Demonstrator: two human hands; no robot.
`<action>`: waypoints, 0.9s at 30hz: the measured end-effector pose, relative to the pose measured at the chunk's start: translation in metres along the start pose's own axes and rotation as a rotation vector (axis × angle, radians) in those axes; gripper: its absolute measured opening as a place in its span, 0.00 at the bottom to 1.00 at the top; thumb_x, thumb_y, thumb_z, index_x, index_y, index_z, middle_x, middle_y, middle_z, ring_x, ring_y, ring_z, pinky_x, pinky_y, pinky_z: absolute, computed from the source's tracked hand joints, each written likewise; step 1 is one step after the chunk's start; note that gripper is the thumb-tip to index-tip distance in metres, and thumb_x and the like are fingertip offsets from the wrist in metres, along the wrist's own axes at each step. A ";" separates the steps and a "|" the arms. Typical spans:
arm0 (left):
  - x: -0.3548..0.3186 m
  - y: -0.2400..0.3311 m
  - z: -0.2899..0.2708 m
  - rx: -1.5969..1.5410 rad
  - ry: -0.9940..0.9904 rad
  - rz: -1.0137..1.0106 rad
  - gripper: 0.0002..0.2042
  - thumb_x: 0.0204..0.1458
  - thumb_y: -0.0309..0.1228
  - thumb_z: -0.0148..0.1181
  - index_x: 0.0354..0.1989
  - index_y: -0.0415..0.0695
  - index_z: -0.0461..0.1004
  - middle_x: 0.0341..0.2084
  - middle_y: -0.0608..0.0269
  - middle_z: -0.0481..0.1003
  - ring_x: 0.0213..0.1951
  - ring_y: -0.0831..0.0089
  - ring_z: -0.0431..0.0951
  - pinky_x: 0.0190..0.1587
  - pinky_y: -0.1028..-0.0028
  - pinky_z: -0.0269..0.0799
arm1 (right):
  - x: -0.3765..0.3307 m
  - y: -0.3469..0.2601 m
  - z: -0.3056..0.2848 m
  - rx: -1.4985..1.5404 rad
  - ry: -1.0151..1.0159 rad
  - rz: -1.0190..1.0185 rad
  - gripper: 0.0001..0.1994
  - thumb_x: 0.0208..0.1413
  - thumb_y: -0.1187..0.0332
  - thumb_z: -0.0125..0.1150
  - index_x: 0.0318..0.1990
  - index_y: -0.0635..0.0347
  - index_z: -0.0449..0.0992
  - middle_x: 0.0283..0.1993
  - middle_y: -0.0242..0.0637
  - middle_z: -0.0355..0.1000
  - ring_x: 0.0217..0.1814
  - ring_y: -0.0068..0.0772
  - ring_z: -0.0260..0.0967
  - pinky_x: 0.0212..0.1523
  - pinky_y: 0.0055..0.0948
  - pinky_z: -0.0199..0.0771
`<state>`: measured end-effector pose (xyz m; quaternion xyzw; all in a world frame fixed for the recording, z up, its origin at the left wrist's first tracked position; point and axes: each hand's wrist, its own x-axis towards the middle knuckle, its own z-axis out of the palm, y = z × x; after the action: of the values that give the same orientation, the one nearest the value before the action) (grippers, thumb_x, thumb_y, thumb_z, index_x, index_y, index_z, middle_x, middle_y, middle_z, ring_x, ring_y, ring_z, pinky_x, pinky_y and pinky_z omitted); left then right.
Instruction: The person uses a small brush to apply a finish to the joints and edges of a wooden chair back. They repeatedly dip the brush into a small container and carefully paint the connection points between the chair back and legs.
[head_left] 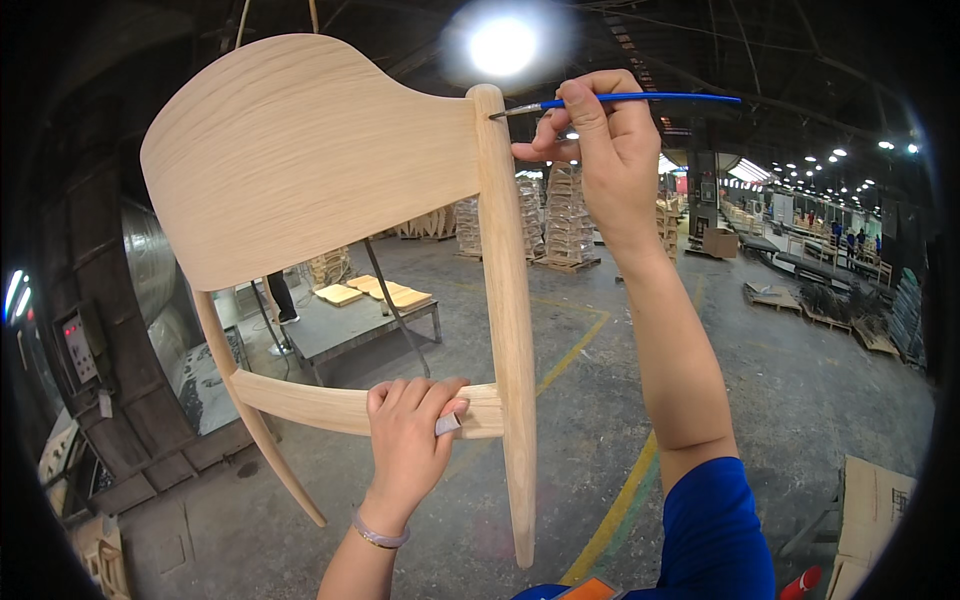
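So the unfinished wooden chair frame point(330, 230) is held up in the air, left hand point(410, 440) with fingers wrapped tight round its lower rail and a small grey pad. Right hand point(600, 140) pinches a blue-handled brush point(620, 100), bristles touching the frame's right post top edge. Loads of open factory floor point(800, 400) behind the frame.

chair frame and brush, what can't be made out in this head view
- Rail under the left hand: fingers cover it.
- Grey piece in that hand: mostly hidden, kind unclear.
- Brush tip at the post: too small to tell paint.
- Distant stacks: too small.
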<state>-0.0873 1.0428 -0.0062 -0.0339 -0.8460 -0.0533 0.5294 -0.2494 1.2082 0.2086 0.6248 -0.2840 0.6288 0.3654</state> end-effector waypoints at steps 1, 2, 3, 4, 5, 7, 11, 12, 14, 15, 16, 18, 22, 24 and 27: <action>0.000 0.000 0.000 -0.002 -0.001 -0.002 0.11 0.57 0.24 0.59 0.46 0.46 0.83 0.33 0.60 0.76 0.42 0.59 0.74 0.56 0.60 0.60 | 0.000 0.000 0.000 -0.009 0.005 0.001 0.11 0.75 0.63 0.56 0.45 0.63 0.69 0.30 0.35 0.75 0.32 0.24 0.81 0.34 0.27 0.89; 0.000 -0.001 0.000 -0.005 -0.002 -0.003 0.11 0.57 0.24 0.58 0.46 0.46 0.83 0.33 0.60 0.76 0.42 0.59 0.74 0.56 0.60 0.60 | 0.000 0.000 0.001 0.006 0.004 -0.002 0.11 0.75 0.63 0.56 0.45 0.63 0.70 0.30 0.35 0.75 0.32 0.24 0.81 0.34 0.26 0.89; 0.000 -0.002 0.001 -0.007 -0.002 -0.005 0.12 0.56 0.23 0.58 0.46 0.46 0.83 0.33 0.60 0.76 0.42 0.59 0.74 0.56 0.60 0.60 | 0.000 0.001 0.001 0.016 0.010 -0.004 0.11 0.75 0.63 0.56 0.45 0.63 0.70 0.29 0.35 0.75 0.32 0.24 0.81 0.34 0.26 0.89; 0.000 -0.002 0.001 0.004 -0.002 0.004 0.10 0.58 0.26 0.60 0.46 0.47 0.83 0.33 0.62 0.76 0.41 0.60 0.74 0.56 0.60 0.60 | 0.000 0.001 0.002 0.027 0.017 -0.006 0.11 0.75 0.63 0.56 0.45 0.63 0.70 0.29 0.35 0.76 0.32 0.25 0.81 0.34 0.26 0.89; 0.000 -0.003 0.001 0.015 -0.002 0.013 0.10 0.60 0.29 0.61 0.47 0.47 0.83 0.33 0.63 0.77 0.41 0.62 0.74 0.55 0.60 0.60 | 0.000 0.001 0.002 0.023 0.014 -0.007 0.11 0.75 0.63 0.56 0.45 0.63 0.70 0.29 0.35 0.76 0.32 0.25 0.82 0.34 0.26 0.89; 0.000 -0.004 0.002 0.014 -0.001 0.012 0.10 0.59 0.29 0.61 0.47 0.47 0.83 0.34 0.63 0.77 0.41 0.62 0.74 0.55 0.60 0.60 | 0.000 0.002 0.003 0.014 0.010 -0.008 0.11 0.75 0.64 0.57 0.45 0.63 0.70 0.29 0.35 0.76 0.32 0.25 0.82 0.33 0.25 0.88; 0.000 -0.004 0.003 -0.007 0.001 -0.007 0.13 0.54 0.22 0.58 0.46 0.45 0.83 0.34 0.60 0.76 0.43 0.59 0.74 0.58 0.59 0.60 | -0.001 0.003 0.003 -0.013 0.001 -0.020 0.10 0.74 0.64 0.57 0.45 0.63 0.70 0.28 0.35 0.77 0.31 0.25 0.82 0.33 0.25 0.88; 0.000 -0.004 0.003 0.001 -0.006 -0.013 0.14 0.53 0.22 0.58 0.46 0.45 0.83 0.34 0.60 0.76 0.43 0.59 0.74 0.58 0.59 0.60 | 0.000 0.004 0.003 -0.005 0.006 -0.023 0.10 0.74 0.64 0.57 0.45 0.63 0.70 0.28 0.35 0.77 0.32 0.25 0.82 0.33 0.25 0.88; 0.000 -0.005 0.004 -0.009 0.003 -0.007 0.14 0.53 0.22 0.57 0.46 0.45 0.83 0.34 0.60 0.76 0.43 0.59 0.74 0.58 0.59 0.60 | 0.000 0.005 0.004 -0.002 0.007 -0.023 0.10 0.75 0.64 0.57 0.45 0.63 0.70 0.28 0.35 0.77 0.31 0.25 0.82 0.33 0.25 0.88; 0.000 -0.005 0.004 -0.010 0.004 -0.008 0.14 0.53 0.22 0.57 0.46 0.45 0.83 0.34 0.59 0.76 0.43 0.59 0.74 0.58 0.58 0.60 | 0.000 0.006 0.004 -0.007 0.004 -0.020 0.10 0.75 0.64 0.57 0.45 0.63 0.70 0.28 0.35 0.77 0.31 0.25 0.82 0.33 0.25 0.88; 0.000 -0.006 0.004 0.002 0.004 0.002 0.12 0.55 0.25 0.59 0.47 0.46 0.83 0.34 0.61 0.76 0.42 0.59 0.74 0.57 0.59 0.60 | -0.001 0.006 0.004 -0.011 0.003 -0.018 0.10 0.75 0.64 0.57 0.45 0.63 0.70 0.28 0.35 0.77 0.31 0.24 0.82 0.33 0.25 0.88; 0.000 -0.009 0.005 0.027 0.005 0.023 0.09 0.60 0.31 0.62 0.47 0.48 0.83 0.35 0.63 0.77 0.41 0.61 0.74 0.55 0.59 0.60 | -0.001 0.007 0.005 0.007 0.002 -0.026 0.10 0.75 0.64 0.57 0.45 0.63 0.70 0.28 0.35 0.77 0.31 0.24 0.82 0.33 0.25 0.88; 0.000 -0.012 0.005 0.026 -0.006 0.021 0.10 0.59 0.30 0.62 0.48 0.48 0.83 0.35 0.63 0.77 0.42 0.61 0.74 0.55 0.59 0.60 | -0.001 0.009 0.007 0.015 0.013 -0.031 0.10 0.75 0.64 0.57 0.45 0.63 0.71 0.28 0.35 0.77 0.31 0.23 0.81 0.33 0.25 0.88; 0.000 -0.012 0.006 0.028 -0.015 0.019 0.10 0.59 0.30 0.63 0.48 0.47 0.83 0.35 0.63 0.77 0.42 0.61 0.74 0.55 0.59 0.60 | -0.001 0.010 0.007 -0.002 0.001 -0.040 0.10 0.75 0.64 0.56 0.45 0.63 0.71 0.28 0.35 0.77 0.30 0.23 0.81 0.33 0.25 0.88; 0.001 -0.012 0.006 0.026 -0.021 0.015 0.10 0.59 0.30 0.62 0.48 0.47 0.83 0.36 0.63 0.77 0.42 0.61 0.74 0.55 0.59 0.60 | 0.000 0.012 0.008 -0.016 0.005 -0.054 0.10 0.75 0.64 0.56 0.45 0.63 0.71 0.27 0.34 0.77 0.30 0.23 0.81 0.33 0.25 0.88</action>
<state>-0.0944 1.0312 -0.0082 -0.0339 -0.8518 -0.0377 0.5213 -0.2546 1.1951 0.2101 0.6275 -0.2713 0.6181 0.3881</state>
